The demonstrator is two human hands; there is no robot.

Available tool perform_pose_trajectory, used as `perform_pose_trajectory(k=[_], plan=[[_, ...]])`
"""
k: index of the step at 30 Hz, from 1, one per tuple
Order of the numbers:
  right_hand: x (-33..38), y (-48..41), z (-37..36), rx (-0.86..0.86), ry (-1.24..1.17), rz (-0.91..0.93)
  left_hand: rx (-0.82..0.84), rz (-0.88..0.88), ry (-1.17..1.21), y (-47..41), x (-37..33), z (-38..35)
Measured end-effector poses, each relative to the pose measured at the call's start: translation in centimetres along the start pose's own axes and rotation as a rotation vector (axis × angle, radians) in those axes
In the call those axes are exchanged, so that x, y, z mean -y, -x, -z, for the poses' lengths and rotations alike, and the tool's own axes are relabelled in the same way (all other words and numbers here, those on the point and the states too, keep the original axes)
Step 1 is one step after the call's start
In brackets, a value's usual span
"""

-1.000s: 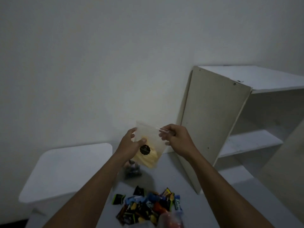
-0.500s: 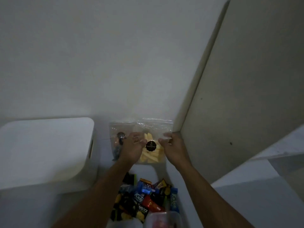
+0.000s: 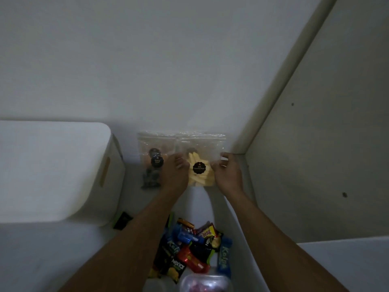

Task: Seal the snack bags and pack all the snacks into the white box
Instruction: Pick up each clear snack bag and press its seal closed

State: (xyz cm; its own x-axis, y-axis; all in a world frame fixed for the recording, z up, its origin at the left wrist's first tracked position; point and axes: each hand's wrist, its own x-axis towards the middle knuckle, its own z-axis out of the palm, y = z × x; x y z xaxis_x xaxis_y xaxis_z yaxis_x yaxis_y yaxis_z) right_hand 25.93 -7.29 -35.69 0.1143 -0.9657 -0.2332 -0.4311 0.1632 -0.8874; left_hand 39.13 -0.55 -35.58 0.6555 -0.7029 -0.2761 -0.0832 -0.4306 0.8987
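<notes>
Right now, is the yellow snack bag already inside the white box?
No, the yellow bag is outside, right of the closed white box, between the left hand and right hand.

Two clear snack bags (image 3: 179, 142) side by side near white box (image 3: 52, 165)

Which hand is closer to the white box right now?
Left. The left hand holds the yellow snack bag at its left edge, just right of the white box; the right hand holds the bag's right edge, farther away.

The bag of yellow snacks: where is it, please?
Head view, centre: the yellow-snack bag sits between left hand and right hand, right of the dark-snack bag.
</notes>
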Motion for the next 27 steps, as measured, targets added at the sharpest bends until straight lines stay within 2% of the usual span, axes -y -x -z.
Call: perform_pose_trajectory(k=[10,14,20,27], plan=[[1.5,1.1,1.2,0.049,0.060,0.010,0.050,-0.007,0.014,0.5,-0.5,0.6],[2.7,2.2,1.8,0.047,0.102,0.045,0.120,-0.019,0.019,1.4,-1.4,1.9],[6.6,4.4,2.3,0.056,0.291,0.160,-0.002,-0.191,-0.158,4.0,-4.8,6.1],[14.7,9.5,-1.0,0.116,0.477,0.365,-0.142,-0.372,-0.402,6.7,-9.2,17.5]])
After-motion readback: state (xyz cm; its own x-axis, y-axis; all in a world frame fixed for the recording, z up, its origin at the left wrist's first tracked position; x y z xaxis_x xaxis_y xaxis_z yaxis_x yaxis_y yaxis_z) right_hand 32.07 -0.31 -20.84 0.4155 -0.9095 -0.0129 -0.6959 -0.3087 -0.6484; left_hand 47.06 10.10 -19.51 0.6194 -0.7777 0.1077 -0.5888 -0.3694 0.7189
